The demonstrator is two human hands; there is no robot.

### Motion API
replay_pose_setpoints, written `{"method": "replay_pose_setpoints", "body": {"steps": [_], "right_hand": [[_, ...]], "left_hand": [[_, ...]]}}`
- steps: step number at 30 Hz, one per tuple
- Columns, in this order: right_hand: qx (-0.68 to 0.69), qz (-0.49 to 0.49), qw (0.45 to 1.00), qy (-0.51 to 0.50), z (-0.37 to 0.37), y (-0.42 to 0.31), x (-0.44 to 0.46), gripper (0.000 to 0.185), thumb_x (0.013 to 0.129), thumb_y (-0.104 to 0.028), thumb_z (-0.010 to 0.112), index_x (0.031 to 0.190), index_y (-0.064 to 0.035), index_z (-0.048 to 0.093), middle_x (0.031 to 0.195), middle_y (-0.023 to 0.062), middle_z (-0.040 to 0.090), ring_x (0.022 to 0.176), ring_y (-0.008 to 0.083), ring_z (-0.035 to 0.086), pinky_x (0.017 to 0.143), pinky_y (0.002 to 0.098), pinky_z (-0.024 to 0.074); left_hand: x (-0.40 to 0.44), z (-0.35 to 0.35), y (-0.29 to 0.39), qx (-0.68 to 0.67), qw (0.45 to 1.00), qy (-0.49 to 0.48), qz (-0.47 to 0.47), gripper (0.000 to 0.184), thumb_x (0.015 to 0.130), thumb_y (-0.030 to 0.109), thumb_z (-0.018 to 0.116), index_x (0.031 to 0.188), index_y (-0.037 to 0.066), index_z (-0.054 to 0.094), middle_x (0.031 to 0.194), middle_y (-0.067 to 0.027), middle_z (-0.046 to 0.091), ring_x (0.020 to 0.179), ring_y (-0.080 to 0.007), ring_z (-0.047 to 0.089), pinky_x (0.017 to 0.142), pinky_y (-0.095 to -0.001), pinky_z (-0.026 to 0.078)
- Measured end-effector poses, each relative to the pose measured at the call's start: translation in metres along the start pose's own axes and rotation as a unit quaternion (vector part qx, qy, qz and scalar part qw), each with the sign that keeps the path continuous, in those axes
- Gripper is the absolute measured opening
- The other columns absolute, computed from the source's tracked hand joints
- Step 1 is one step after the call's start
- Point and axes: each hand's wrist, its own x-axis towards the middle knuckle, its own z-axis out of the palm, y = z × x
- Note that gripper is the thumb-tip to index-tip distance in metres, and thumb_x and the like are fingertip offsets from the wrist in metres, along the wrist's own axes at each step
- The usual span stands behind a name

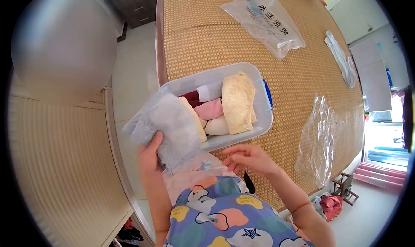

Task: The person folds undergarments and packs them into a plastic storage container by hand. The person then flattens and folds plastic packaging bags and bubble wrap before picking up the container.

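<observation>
My left hand [151, 154] grips a clear plastic bag [173, 130] with pale folded cloth inside, its thumb pressed on the near side. The bag hangs over the left end of a translucent plastic box [262, 137]. Inside the box are a cream lace garment [237, 102], a rolled pink cloth [210, 110], a dark red cloth [190, 97] and a light grey roll [210, 92]. My right hand [246, 157] hovers by the front rim, fingers loosely bent and apart, with nothing visible in them.
The box stands on a woven mat [194, 44] covering the bed. A printed plastic bag [270, 24], a crumpled clear bag [317, 141] and a white folded item [340, 59] lie on it. A small wooden stool [343, 186] stands at the right, a ribbed cabinet [65, 160] at the left.
</observation>
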Motion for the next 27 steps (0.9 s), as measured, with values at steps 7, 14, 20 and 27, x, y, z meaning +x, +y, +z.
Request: {"method": "replay_pose_setpoints", "body": {"steps": [7,14,20,27], "right_hand": [[-0.486,-0.299,0.779,0.260,-0.006,-0.030,0.020,0.031,0.084,-0.004,0.056,0.114,-0.0010,0.054,0.106,0.0121,0.061,0.097,0.0287,0.059,0.085,0.0348,0.0477],[-0.609,-0.156,0.736,0.253,-0.041,-0.015,0.064,0.051,0.081,-0.013,0.059,0.130,-0.0071,0.045,0.139,0.0110,0.040,0.125,0.0324,0.039,0.101,0.0393,0.0361],[-0.630,-0.176,0.709,0.264,-0.041,-0.013,0.065,0.048,0.081,-0.017,0.059,0.127,-0.0075,0.046,0.138,0.0098,0.041,0.122,0.0346,0.042,0.096,0.0416,0.0400],[-0.632,-0.193,0.697,0.277,-0.037,-0.017,0.061,0.043,0.083,-0.015,0.057,0.124,-0.0078,0.048,0.135,0.0085,0.044,0.118,0.0324,0.046,0.093,0.0406,0.0424]], "left_hand": [[0.032,0.017,-0.022,0.225,0.971,-0.031,0.079,0.043,0.083,0.013,0.066,0.120,-0.003,0.051,0.112,-0.0082,0.059,0.101,-0.0160,0.056,0.085,-0.0292,0.044],[0.021,-0.012,0.017,0.146,0.971,0.143,0.127,0.044,0.084,0.014,0.065,0.121,-0.003,0.050,0.116,-0.0090,0.058,0.103,-0.0188,0.056,0.089,-0.0313,0.043],[0.017,-0.028,0.015,0.148,0.969,0.147,0.135,0.042,0.084,0.014,0.065,0.120,-0.003,0.052,0.115,-0.0092,0.058,0.104,-0.0180,0.055,0.091,-0.0295,0.042],[0.031,0.034,-0.035,0.248,0.963,0.000,0.105,0.028,0.083,0.016,0.066,0.102,-0.005,0.063,0.096,-0.0035,0.064,0.087,-0.0118,0.057,0.078,-0.0270,0.045]]}}
